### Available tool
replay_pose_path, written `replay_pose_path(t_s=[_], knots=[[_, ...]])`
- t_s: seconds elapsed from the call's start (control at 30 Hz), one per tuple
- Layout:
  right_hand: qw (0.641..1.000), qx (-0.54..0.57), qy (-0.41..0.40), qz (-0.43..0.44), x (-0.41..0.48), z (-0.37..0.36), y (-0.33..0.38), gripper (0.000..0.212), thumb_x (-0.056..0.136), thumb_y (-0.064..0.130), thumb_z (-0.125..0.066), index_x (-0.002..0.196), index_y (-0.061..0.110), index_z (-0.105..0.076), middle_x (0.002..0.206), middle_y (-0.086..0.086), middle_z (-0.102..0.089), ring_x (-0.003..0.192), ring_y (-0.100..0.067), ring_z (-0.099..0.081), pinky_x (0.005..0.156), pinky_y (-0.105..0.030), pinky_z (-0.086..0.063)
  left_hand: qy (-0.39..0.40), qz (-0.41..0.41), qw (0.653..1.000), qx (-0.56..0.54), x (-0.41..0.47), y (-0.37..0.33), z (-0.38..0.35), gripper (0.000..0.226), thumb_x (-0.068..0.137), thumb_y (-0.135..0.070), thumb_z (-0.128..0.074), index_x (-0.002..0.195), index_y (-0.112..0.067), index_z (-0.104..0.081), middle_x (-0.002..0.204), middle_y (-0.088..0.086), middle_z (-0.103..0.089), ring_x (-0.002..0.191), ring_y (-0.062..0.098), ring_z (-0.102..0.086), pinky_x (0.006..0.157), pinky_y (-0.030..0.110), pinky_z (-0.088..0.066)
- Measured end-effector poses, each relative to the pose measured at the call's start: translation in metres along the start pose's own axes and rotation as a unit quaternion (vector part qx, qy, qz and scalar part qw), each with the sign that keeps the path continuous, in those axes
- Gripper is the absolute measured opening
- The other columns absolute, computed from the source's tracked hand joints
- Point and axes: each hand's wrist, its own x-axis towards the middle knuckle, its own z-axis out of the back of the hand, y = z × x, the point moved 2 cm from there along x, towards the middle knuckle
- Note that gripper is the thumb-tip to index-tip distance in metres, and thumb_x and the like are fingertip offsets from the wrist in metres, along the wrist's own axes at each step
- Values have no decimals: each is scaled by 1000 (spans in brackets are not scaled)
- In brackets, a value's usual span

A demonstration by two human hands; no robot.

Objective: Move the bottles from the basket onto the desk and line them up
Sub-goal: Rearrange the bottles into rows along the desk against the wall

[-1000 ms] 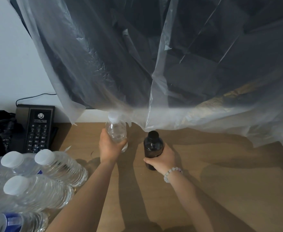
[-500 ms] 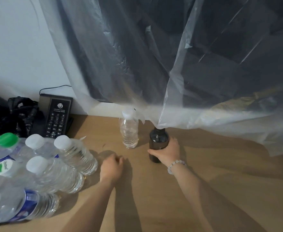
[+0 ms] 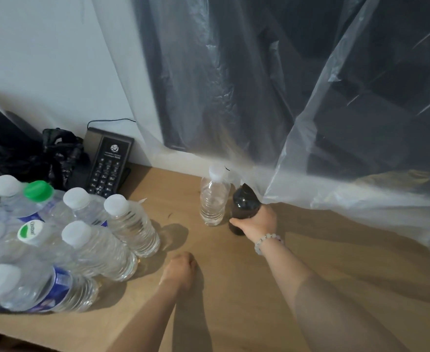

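A clear water bottle [image 3: 212,199] with a white cap stands upright on the wooden desk [image 3: 335,250] near the back wall. Right beside it stands a dark bottle [image 3: 244,204] with a black cap; my right hand [image 3: 258,221] grips its lower half. My left hand [image 3: 179,271] hovers low over the desk in front, fingers curled, holding nothing. Several clear bottles [image 3: 130,222] with white and green caps are bunched at the left; no basket is visible around them.
A black desk phone [image 3: 108,163] and a crumpled black bag [image 3: 31,156] sit at the back left. A translucent plastic sheet [image 3: 310,123] hangs over the back and drapes onto the desk right of the dark bottle. The desk's front edge [image 3: 56,336] runs at the lower left.
My left hand let go of the clear bottle, which now stands alone, and drew back toward me. My right hand stays on the dark bottle. The view swung left.
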Motion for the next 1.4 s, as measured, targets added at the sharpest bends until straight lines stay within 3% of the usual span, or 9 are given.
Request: replay_pose_path(t_s=[0.1,0.33,0.63,0.77,1.1,1.2,1.33,1.4], knots=[[1000,11,1,-9,4,-2,4,48,58,29,-86,97,9,-65,93,0,-63,94,-18,-61,79,-24,-47,5,-9,1000,6,3,3,-1,19,96,-18,-38,97,-10,-55,113,15,-60,108,30,-54,87,32,-37],[999,39,12,3,5,-4,15,56,63,23,-85,111,9,-61,109,-3,-62,106,-18,-56,83,-16,-35,-10,4,999,48,1,-2,-3,30,100,-24,-32,121,-11,-49,124,12,-53,119,28,-47,94,31,-33],[999,33,21,4,10,-10,14,54,65,26,-83,110,10,-59,109,-4,-63,105,-19,-57,87,-19,-39,-6,4,999,38,0,-3,-2,28,100,-22,-33,120,-12,-49,125,11,-53,119,27,-48,94,30,-34],[1000,26,9,2,12,-14,10,46,66,23,-82,104,8,-61,103,-6,-65,100,-19,-60,81,-18,-39,-2,6,1000,24,0,-2,-2,27,99,-21,-34,119,-11,-50,123,12,-53,118,28,-48,95,31,-34],[999,8,33,9,9,-14,6,61,63,23,-84,116,10,-56,114,-6,-62,107,-21,-59,91,-26,-46,2,8,1000,21,0,-1,-2,28,99,-21,-34,121,-10,-48,123,13,-52,119,29,-47,98,31,-33],[999,21,26,5,1,-10,1,65,64,14,-82,121,10,-51,118,-6,-59,108,-21,-57,86,-21,-42,-6,13,1000,19,-2,-2,-2,29,99,-22,-34,121,-9,-49,123,14,-52,118,30,-47,97,32,-33],[999,30,15,12,-14,-2,-6,54,71,5,-74,119,10,-50,92,9,-55,91,-11,-51,79,-19,-40,-35,23,999,5,-12,-4,-2,28,99,-20,-36,119,-7,-50,122,15,-52,117,30,-49,96,31,-33],[999,22,17,19,-23,-1,-10,48,75,7,-69,120,11,-50,88,13,-51,95,-12,-52,82,-23,-44,-67,27,997,-24,-21,-7,-1,23,98,-17,-37,110,-5,-53,117,16,-54,112,31,-51,91,31,-34]])
